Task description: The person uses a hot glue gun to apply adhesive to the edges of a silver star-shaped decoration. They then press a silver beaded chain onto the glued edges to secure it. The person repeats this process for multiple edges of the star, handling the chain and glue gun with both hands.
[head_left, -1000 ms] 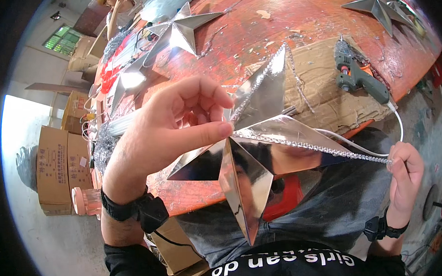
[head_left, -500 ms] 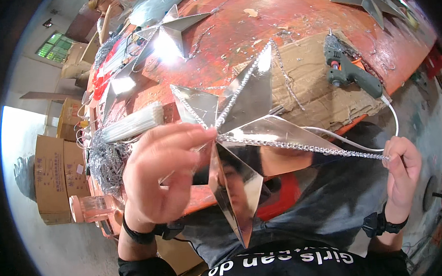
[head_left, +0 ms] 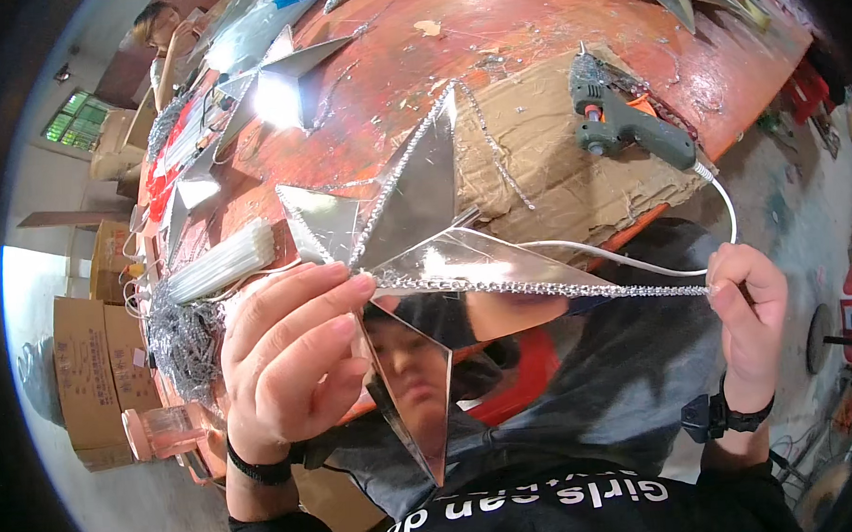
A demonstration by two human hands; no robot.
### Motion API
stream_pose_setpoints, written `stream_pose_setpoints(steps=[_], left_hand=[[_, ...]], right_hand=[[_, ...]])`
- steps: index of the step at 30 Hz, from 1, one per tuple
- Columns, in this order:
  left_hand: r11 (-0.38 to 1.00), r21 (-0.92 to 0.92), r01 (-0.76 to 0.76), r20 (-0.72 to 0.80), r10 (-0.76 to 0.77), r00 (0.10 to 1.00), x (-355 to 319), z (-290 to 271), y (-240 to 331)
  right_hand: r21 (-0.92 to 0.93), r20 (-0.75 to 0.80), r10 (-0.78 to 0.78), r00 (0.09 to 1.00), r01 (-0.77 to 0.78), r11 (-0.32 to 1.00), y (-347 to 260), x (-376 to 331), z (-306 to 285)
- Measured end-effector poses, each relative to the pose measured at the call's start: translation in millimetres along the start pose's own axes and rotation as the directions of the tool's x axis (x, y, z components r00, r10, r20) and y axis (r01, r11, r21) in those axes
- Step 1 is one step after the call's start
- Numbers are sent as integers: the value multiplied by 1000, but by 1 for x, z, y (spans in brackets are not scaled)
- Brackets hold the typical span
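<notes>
We note a mirrored silver star [head_left: 413, 195] in the centre, at the near edge of the red table [head_left: 390, 87]. The left hand [head_left: 297, 357] is at its middle, fingers bunched close together, tips touching; whether they grip it, we cannot tell. The right hand [head_left: 750, 295] has thumb and fingers clamped on one end of a rhinestone trim strip [head_left: 560, 289], drawn straight along the star's right arm and past its tip. Far right of the star we log a green-grey glue gun [head_left: 634, 129] on a cardboard sheet [head_left: 535, 152]. To the left: a bundle of white glue sticks [head_left: 226, 260], just beside a silver trim heap [head_left: 187, 348].
</notes>
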State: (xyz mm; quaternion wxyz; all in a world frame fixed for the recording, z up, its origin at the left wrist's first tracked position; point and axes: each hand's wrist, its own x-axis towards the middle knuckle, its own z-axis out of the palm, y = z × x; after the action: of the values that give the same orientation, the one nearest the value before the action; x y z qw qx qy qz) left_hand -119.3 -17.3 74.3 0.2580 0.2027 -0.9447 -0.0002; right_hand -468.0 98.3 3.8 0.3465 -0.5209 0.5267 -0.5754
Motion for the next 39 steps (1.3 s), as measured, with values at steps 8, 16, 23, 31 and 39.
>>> stream_pose_setpoints(steps=[8, 16, 23, 31, 39], left_hand=[[999, -8, 31, -36, -32, 999, -3, 6, 0], [997, 53, -50, -30, 52, 998, 0, 6, -3], [992, 86, -89, -65, 95, 993, 0, 9, -4], [995, 74, -72, -102, 80, 992, 0, 11, -3], [998, 53, -47, -114, 53, 992, -2, 13, -2]], right_hand=[[-55, 23, -82, 996, 83, 995, 6, -2, -1], [-309, 47, 116, 992, -96, 946, -7, 6, 8], [-752, -11, -408, 913, 261, 605, -34, 13, 30], [-776, 361, -497, 789, 550, 309, -43, 12, 59], [-824, 377, -409, 831, 502, 261, -47, 13, 57]])
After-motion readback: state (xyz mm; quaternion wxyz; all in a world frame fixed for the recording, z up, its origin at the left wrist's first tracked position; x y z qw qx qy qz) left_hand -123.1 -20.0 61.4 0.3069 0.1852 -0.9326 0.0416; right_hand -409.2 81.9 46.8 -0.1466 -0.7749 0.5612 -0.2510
